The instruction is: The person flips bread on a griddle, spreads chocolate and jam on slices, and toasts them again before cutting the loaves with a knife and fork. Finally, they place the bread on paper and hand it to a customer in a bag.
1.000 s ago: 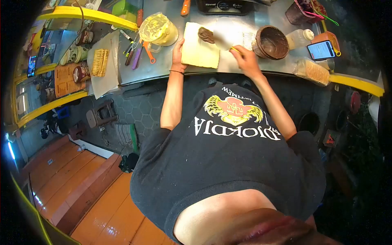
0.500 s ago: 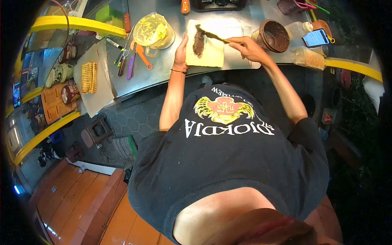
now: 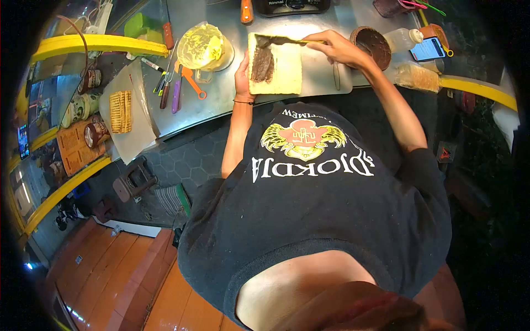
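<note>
My left hand [image 3: 242, 80] grips the left edge of a thick, pale yellow rectangular slab of bread [image 3: 287, 71]. A patch of dark brown spread [image 3: 263, 65] covers part of the slab's left side. In my right hand [image 3: 338, 48] is a spreading knife [image 3: 288, 40], its blade coated in brown spread and lying across the bread's far edge. Just beyond my right hand stands a brown tub [image 3: 361, 34] smeared with the dark spread inside. Left of the bread is a clear pitcher of yellow spread [image 3: 205, 51].
Purple [image 3: 176, 95] and orange-handled tools [image 3: 194, 83] lie left of the pitcher. Farther left, a stack of toasted bread [image 3: 121, 112] rests on paper. At right are a phone [image 3: 427, 48], a squeeze bottle [image 3: 406, 39] and bagged bread [image 3: 418, 76]. A yellow rail [image 3: 99, 43] crosses the left side.
The brown patch has widened. The knife has swung flatter, its tip near the bread's far left corner. The bread and my left hand have shifted slightly left.
</note>
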{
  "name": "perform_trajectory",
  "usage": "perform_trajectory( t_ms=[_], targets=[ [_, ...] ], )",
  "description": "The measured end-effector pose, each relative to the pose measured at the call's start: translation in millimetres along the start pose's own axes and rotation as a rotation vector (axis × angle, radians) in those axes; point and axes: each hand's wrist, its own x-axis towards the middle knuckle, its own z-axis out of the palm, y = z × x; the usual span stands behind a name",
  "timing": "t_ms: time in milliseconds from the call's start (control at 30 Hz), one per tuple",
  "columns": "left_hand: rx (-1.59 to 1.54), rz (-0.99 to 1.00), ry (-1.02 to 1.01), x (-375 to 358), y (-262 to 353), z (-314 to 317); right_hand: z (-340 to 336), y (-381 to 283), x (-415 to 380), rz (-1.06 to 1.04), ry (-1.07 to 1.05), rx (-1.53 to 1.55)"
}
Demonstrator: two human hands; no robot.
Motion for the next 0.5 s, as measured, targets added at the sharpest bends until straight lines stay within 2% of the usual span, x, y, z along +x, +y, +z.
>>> perform_trajectory(
  t_ms=[33,100,133,167,233,267,300,367,433,500],
  targets=[
    [-0.003,-0.007,0.001,-0.1,-1.1,6.3,1.9,-3.1,2.1,0.007,0.003,0.003],
    [0.106,0.04,0.122,0.5,-2.4,18.8,3.8,-5.6,6.9,-0.079,-0.271,0.027],
    [0.121,0.027,0.102,0.6,-2.1,18.6,6.2,-5.1,7.3,-0.072,-0.377,0.037],
    [0.117,0.019,0.104,-1.1,-2.7,17.3,15.7,4.5,5.9,-0.065,-0.376,0.042],
    [0.114,0.023,0.143,0.1,-2.2,14.8,35.2,19.0,2.6,-0.537,-0.272,-0.042],
    [0.048,-0.004,0.067,-2.4,-1.3,13.8,34.4,19.5,-4.0,-0.29,-0.333,-0.057],
    [0.043,-0.001,0.068,-3.8,-2.9,11.9,28.4,19.5,-9.4,-0.288,-0.337,-0.059],
    [0.023,0.024,0.061,-7.2,-2.7,13.4,8.8,0.7,-17.3,-0.025,-0.188,0.077],
    [0.004,0.06,0.135,-9.9,-6.2,18.7,-4.8,3.2,-13.1,0.031,0.006,-0.004],
    [0.001,0.037,0.057,-12.2,-8.4,12.7,-2.8,24.1,1.6,-0.184,0.091,-0.342]
  ],
)
